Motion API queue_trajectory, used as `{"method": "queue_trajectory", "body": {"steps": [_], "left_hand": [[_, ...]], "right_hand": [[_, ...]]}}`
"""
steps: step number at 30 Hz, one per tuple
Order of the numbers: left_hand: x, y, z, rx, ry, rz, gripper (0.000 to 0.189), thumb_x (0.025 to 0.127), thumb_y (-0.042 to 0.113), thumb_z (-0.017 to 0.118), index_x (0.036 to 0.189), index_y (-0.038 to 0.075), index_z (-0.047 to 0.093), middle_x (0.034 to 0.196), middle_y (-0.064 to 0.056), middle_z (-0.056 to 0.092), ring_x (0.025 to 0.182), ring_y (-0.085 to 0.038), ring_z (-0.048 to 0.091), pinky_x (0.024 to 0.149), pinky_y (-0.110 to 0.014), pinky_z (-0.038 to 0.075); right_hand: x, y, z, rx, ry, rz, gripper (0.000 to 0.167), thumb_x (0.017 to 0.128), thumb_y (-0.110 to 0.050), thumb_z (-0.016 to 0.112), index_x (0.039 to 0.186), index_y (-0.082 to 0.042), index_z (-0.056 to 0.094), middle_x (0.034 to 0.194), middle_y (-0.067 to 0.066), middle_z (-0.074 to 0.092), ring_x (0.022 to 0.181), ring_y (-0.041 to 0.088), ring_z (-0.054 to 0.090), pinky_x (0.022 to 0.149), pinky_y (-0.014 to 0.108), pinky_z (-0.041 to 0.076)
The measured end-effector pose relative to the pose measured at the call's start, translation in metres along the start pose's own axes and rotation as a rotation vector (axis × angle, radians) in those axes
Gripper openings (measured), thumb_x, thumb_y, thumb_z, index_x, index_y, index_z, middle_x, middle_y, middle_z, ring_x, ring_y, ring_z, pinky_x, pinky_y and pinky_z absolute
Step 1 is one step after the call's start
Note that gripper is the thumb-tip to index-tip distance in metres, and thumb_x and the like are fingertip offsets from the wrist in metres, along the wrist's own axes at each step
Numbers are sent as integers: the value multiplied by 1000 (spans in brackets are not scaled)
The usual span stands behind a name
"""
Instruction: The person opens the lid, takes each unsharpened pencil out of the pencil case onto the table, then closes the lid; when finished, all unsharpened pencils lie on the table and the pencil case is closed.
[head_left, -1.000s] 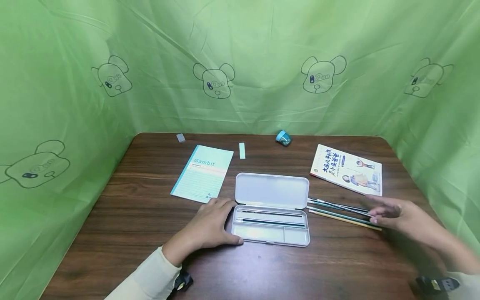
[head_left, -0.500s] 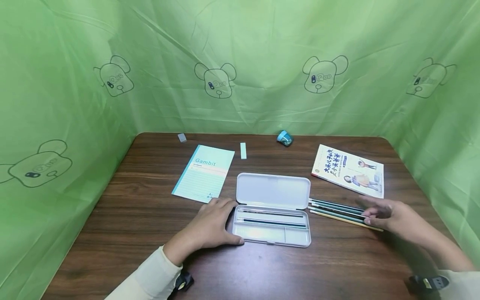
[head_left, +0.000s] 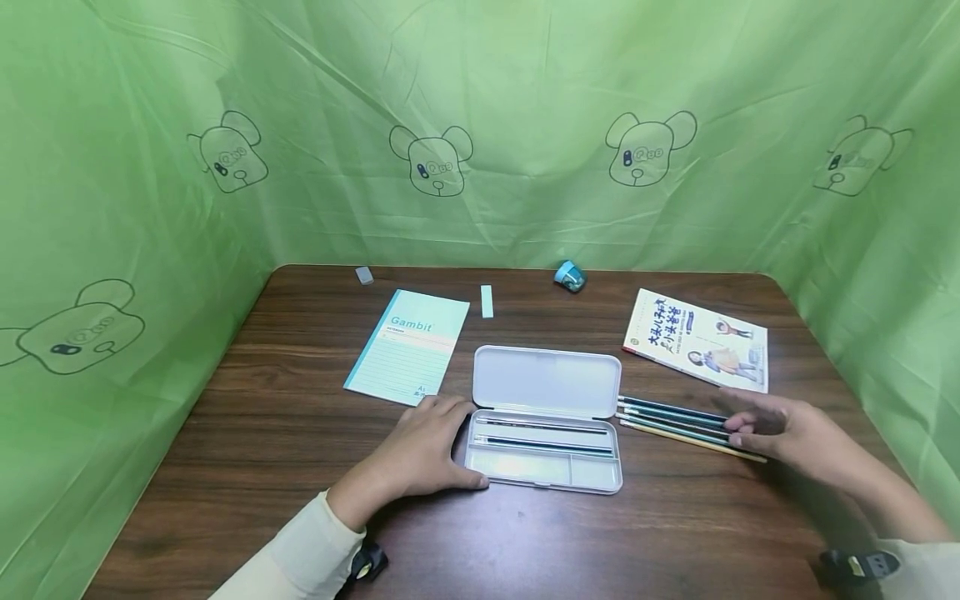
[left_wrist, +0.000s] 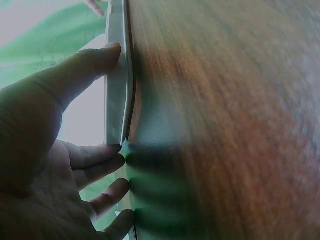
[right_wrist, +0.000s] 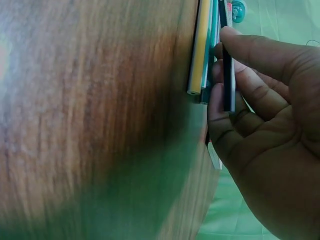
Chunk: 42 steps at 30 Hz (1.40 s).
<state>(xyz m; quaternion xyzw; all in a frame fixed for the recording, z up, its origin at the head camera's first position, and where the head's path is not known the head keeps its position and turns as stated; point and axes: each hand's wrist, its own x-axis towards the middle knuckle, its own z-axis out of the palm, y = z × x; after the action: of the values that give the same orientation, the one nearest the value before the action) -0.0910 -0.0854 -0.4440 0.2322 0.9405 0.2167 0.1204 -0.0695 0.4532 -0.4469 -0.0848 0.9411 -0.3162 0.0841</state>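
A white pencil case lies with its lid folded back and a few pencils inside its long compartment. My left hand holds the case by its left end, thumb on the front wall and index finger at the corner, as the left wrist view shows. To the right of the case, several pencils, dark, green and yellow, lie side by side. My right hand is at their right ends. In the right wrist view its thumb and fingers pinch a dark pencil beside the yellow one.
A Gambit notebook lies behind my left hand, and a picture book behind the right one. Along the back are a small grey eraser, a pale strip and a blue sharpener. Green curtains surround the table.
My right hand has shifted slightly left. The dark pencil that slanted across the others now lies nearly in line with them. My left hand stays on the case.
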Motion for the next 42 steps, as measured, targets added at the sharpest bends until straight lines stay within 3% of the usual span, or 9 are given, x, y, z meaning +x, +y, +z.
{"method": "queue_trajectory", "body": {"steps": [6, 9, 15, 22, 26, 30, 34, 42], "left_hand": [[1, 0, 0, 5, -2, 1, 94, 77, 59, 97, 151, 13, 63, 156, -6, 65, 144, -36, 56, 120, -61, 45], [0, 1, -1, 3, -3, 3, 94, 77, 58, 97, 151, 12, 63, 156, -6, 65, 142, -35, 56, 120, -61, 45], [-1, 1, -1, 5, -2, 7, 94, 77, 58, 97, 151, 12, 63, 155, -6, 65, 142, -35, 56, 119, -61, 46], [-1, 1, -1, 1, -1, 9, 92, 77, 58, 97, 150, 13, 64, 155, -5, 66, 141, -35, 57, 119, -61, 45], [-1, 0, 0, -1, 3, 4, 92, 77, 58, 98, 150, 13, 64, 155, -5, 66, 141, -35, 57, 120, -60, 45], [-2, 0, 1, -14, 2, -3, 93, 76, 57, 98, 150, 12, 64, 154, -6, 66, 141, -34, 57, 119, -61, 46], [-3, -2, 2, -16, 3, -2, 93, 76, 57, 98, 150, 12, 64, 154, -6, 66, 140, -34, 57, 118, -61, 46], [-1, -3, 1, -11, 14, 15, 92, 76, 58, 97, 149, 13, 64, 153, -4, 66, 138, -33, 57, 118, -60, 46]], "right_hand": [[0, -2, -1, 44, 17, -20, 68, 96, -8, 85, 156, 7, 57, 113, 2, 85, 97, -8, 72, 79, 17, 58], [0, -11, -1, 120, -5, -17, 65, 98, -8, 84, 155, 6, 57, 115, 1, 85, 100, -5, 74, 82, 16, 59], [5, -41, 5, 304, -76, -82, 58, 99, -3, 80, 151, 9, 59, 119, 7, 83, 105, 7, 79, 87, 21, 64], [18, -87, 26, 378, -139, -204, 51, 97, -2, 82, 144, 9, 65, 120, 15, 83, 108, 11, 80, 88, 23, 64], [30, -112, 43, 424, -232, -249, 51, 98, -4, 82, 144, 9, 65, 123, 23, 80, 111, 12, 78, 92, 25, 65], [45, -133, 64, 405, -317, -255, 49, 99, -9, 83, 143, 5, 68, 124, 18, 81, 113, 14, 78, 96, 25, 64], [58, -150, 82, 312, -351, -264, 47, 101, -16, 83, 144, -1, 71, 124, 9, 83, 114, 19, 79, 98, 28, 64], [67, -168, 94, 130, -385, -271, 50, 102, -19, 82, 149, -6, 70, 128, 1, 84, 120, 22, 79, 102, 37, 64]]}}
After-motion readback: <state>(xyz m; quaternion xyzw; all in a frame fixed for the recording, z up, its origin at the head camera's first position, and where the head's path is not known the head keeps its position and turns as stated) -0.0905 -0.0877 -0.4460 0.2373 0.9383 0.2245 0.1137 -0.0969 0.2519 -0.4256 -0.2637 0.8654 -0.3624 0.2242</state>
